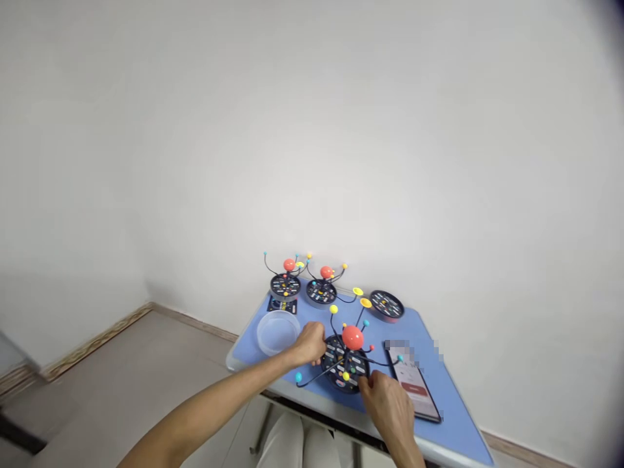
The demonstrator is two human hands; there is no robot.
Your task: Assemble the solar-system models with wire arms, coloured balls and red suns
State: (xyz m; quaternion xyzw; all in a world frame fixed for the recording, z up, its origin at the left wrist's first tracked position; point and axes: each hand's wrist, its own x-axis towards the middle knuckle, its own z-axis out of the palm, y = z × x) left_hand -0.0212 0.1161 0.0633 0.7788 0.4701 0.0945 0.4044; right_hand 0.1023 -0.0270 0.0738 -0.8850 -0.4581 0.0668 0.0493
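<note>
You are gripping the planet model (345, 364) by its round black base, your left hand (311, 344) curled around the left rim and your right hand (384, 403) closed on the near rim, just inside the front edge of the bench (453, 403). A clear plastic bowl (277, 333) is sitting to the left, a smartphone (412, 383) lying to the right.

The top of the phone (408, 383) on the right is pixelated, and its screen text is too small to read. The left hand (309, 344) and right hand (385, 400) hide parts of the near planet model's round base (345, 364), whose labels are too small to read. The left forearm (209, 403) and right forearm (412, 448) run off the picture's bottom edge.
</note>
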